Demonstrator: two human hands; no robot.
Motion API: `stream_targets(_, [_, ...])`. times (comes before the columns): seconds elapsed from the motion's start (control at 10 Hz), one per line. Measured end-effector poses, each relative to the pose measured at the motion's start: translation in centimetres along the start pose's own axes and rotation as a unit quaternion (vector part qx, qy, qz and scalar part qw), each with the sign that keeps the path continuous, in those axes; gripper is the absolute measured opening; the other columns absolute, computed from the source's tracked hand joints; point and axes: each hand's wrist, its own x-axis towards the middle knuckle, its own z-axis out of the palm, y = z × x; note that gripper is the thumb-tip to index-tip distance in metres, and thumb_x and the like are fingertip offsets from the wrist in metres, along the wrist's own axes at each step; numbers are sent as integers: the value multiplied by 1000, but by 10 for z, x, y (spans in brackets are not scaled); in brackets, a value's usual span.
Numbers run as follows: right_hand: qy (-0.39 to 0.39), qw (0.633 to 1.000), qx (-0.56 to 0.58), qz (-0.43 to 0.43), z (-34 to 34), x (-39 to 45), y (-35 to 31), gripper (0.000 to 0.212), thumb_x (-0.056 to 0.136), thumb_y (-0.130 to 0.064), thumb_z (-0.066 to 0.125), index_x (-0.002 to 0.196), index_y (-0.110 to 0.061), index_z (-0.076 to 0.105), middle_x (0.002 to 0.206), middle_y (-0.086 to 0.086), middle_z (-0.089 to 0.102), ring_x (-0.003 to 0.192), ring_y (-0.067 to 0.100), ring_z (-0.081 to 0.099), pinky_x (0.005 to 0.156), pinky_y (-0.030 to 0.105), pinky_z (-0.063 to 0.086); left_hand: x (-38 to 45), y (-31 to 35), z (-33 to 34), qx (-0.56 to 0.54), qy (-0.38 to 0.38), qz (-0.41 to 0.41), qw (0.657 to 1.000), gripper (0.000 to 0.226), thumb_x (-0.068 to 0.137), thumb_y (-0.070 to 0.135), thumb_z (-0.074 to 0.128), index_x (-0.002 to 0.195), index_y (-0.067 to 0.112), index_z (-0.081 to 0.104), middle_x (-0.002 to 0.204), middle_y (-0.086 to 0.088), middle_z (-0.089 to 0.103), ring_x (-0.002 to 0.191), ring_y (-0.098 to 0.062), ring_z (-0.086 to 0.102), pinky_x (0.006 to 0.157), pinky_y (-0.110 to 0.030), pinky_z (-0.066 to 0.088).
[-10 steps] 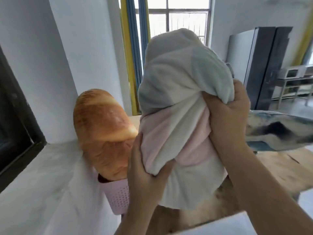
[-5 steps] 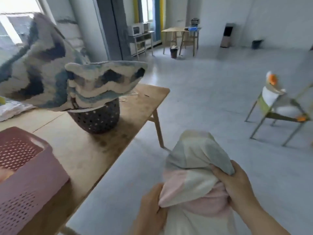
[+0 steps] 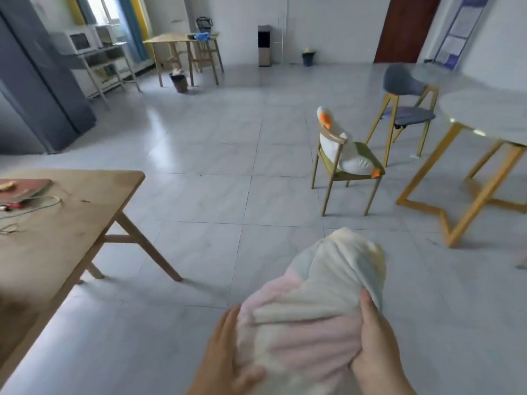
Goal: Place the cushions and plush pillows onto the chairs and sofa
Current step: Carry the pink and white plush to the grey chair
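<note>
I carry a soft pastel plush pillow (image 3: 313, 303), pink, white and pale blue, low in front of me. My left hand (image 3: 225, 354) grips its left side and my right hand (image 3: 373, 340) grips its right side, fingers dug into the fabric. Ahead on the right a wooden chair with a green seat (image 3: 368, 151) holds a white goose plush (image 3: 342, 146) with an orange beak. Behind it stands a grey-blue chair (image 3: 407, 109) with nothing on its seat.
A wooden table (image 3: 71, 223) with a book and cables is at my left. A round white marble table (image 3: 484, 115) on a yellow frame stands at the right. Tiled floor stretches ahead. A far desk, shelf with microwave and bins line the back wall.
I have turned right, away from the table with the baskets and cushions. The pillow stays held in both hands, and the two chairs now sit nearer the middle of view.
</note>
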Motion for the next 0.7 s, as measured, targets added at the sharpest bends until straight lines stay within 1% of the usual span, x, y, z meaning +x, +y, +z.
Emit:
stream_targets(0.1, [-56,991,102,64,20,47,-21,72,67,-58,59,122,-11,55,97,8,74,77,15,72,49,19,56,36,-63,43,-134,-18,-106,985,94,36,50,75,108,71,17,114,64,20,107,40,15,102,0,20])
stream_targets(0.2, [-104,977,147,113,43,91,-34,73,68,-57,58,121,-7,57,101,16,72,76,22,72,49,27,59,88,-151,93,-267,109,-198,937,143,22,26,84,140,27,6,130,18,46,108,39,1,108,-17,32])
stream_targets(0.3, [-147,970,148,124,71,140,-45,92,13,-56,87,92,-9,74,93,15,75,76,25,72,46,31,58,173,-79,65,-254,116,-185,942,106,33,27,69,127,24,19,119,17,44,98,30,44,79,4,40])
stream_targets(0.4, [-152,971,139,118,102,194,-58,86,4,-55,86,78,-12,77,82,9,77,71,21,73,45,30,57,233,-63,43,-284,110,-222,926,75,36,43,68,106,30,42,106,12,57,86,17,56,70,-4,45])
stream_targets(0.5, [-86,986,71,124,128,260,-59,78,42,-59,75,101,-8,70,87,9,76,75,22,73,54,30,60,290,-74,17,-272,102,-213,933,58,34,47,67,89,32,53,73,16,67,68,16,58,59,-3,44])
stream_targets(0.6, [6,993,-2,116,165,321,-67,93,37,-61,78,113,-9,61,106,15,70,94,31,67,88,42,52,358,-173,51,-260,71,-293,917,50,32,38,78,77,50,60,38,28,53,61,11,59,56,11,32])
stream_targets(0.7, [57,994,-47,76,205,377,-88,68,57,-40,76,114,-7,60,106,19,68,94,33,65,98,50,45,435,-195,23,-279,21,-290,915,52,37,28,82,80,40,57,86,3,67,70,11,62,54,16,22])
